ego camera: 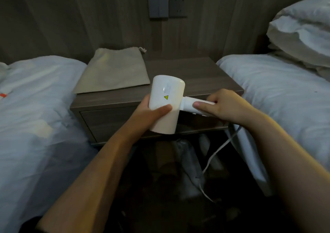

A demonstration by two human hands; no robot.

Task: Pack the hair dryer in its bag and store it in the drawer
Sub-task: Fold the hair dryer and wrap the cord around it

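Note:
I hold a white hair dryer (166, 96) in front of the wooden nightstand (196, 77). My left hand (151, 113) grips its barrel from below, thumb across the side. My right hand (221, 105) is closed around the handle, which points to the right. The white cord (214, 154) hangs from the handle down toward the floor. A flat beige drawstring bag (114, 70) lies on the nightstand's left half, behind the dryer. The drawer front (107, 122) under the top is shut.
A bed with white bedding (35, 107) stands to the left and another (276, 89) to the right, with stacked pillows (303, 32). Wall switches and a socket (167, 4) sit above the nightstand. Dim clutter lies on the floor under it.

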